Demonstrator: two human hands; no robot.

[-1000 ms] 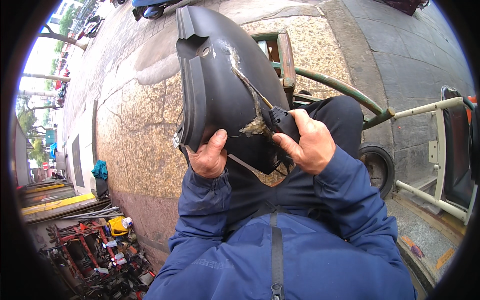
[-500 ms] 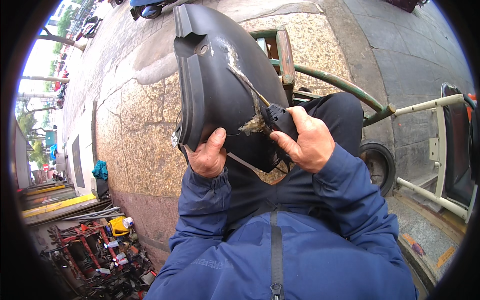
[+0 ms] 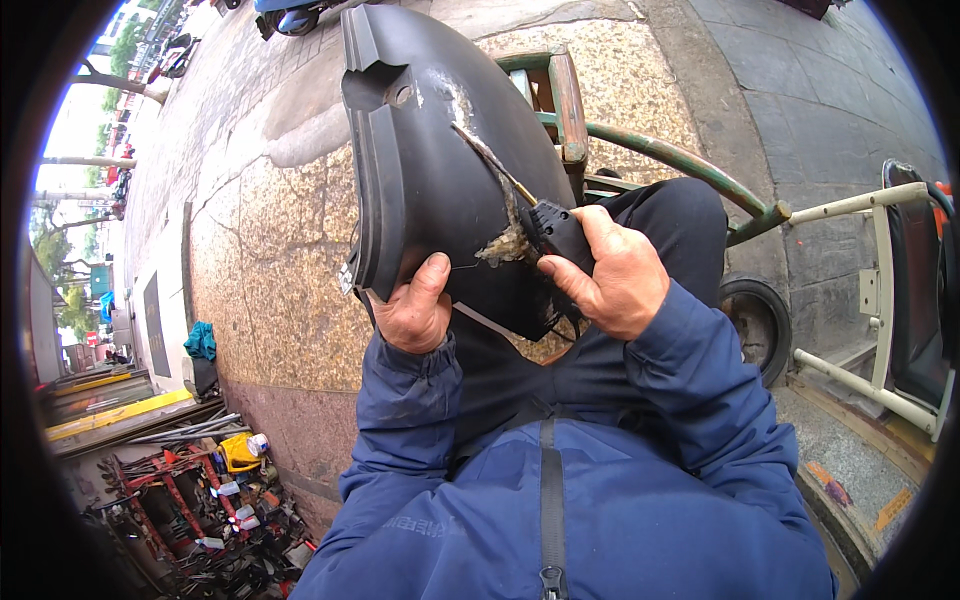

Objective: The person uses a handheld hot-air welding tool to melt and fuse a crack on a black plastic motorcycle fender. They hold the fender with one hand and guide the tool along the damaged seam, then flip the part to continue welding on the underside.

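Observation:
A curved black plastic panel (image 3: 420,160) lies tilted over my legs, with a long crack edged in pale, rough residue (image 3: 505,243). My left hand (image 3: 420,305) grips the panel's lower left edge, thumb on the outer face. My right hand (image 3: 610,270) is closed round the black handle (image 3: 555,230) of a tool. Its thin metal shaft (image 3: 500,170) runs up and left along the crack, the tip on or just over the upper part. My right thumb is beside the lower patch of residue.
A wooden chair with green paint (image 3: 565,110) stands beyond the panel. At right are a pale metal-framed seat (image 3: 905,300) and a tire (image 3: 755,315). Tools (image 3: 170,495), a yellow container (image 3: 238,450) and a teal cloth (image 3: 200,340) lie at left; a blue scooter (image 3: 285,15) stands at the top.
The panel, both my hands and the tool have shifted slightly up and to the left in the picture. Both grips look the same.

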